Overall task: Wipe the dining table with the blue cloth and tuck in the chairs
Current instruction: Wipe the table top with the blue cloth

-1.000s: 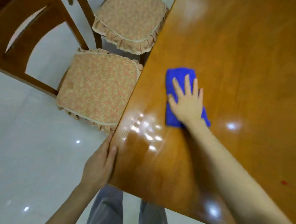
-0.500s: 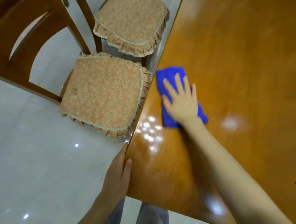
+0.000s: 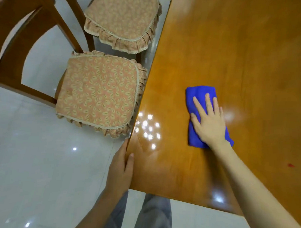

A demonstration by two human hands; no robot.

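1. Closest to the viewer, the person's legs in grey trousers (image 3: 151, 216) stand on a glossy white tiled floor (image 3: 31, 151), at the near corner of the table.
2. The left hand (image 3: 120, 168) rests against the left edge of a glossy orange-brown wooden dining table (image 3: 237, 48). Its fingers run straight along the side of the edge, its thumb lies flat on top, and it holds nothing.
3. The right arm reaches across the tabletop. The right hand (image 3: 209, 124) lies palm down with straight, slightly spread fingers, pressing on a folded blue cloth (image 3: 198, 93).
4. The blue cloth lies flat on the dining table, well in from the left edge. Its far end shows beyond the fingertips.
5. A few small red specks (image 3: 291, 165) mark the wood near the picture's right border.
6. Left of the table stands the nearer chair (image 3: 16, 37), brown wood with an arched back. Its peach leaf-patterned frilled cushion (image 3: 98, 93) reaches the table's edge.
7. Beyond it, the farther chair (image 3: 121, 14) carries the same cushion and sits just beside the table, with a strip of floor between them.
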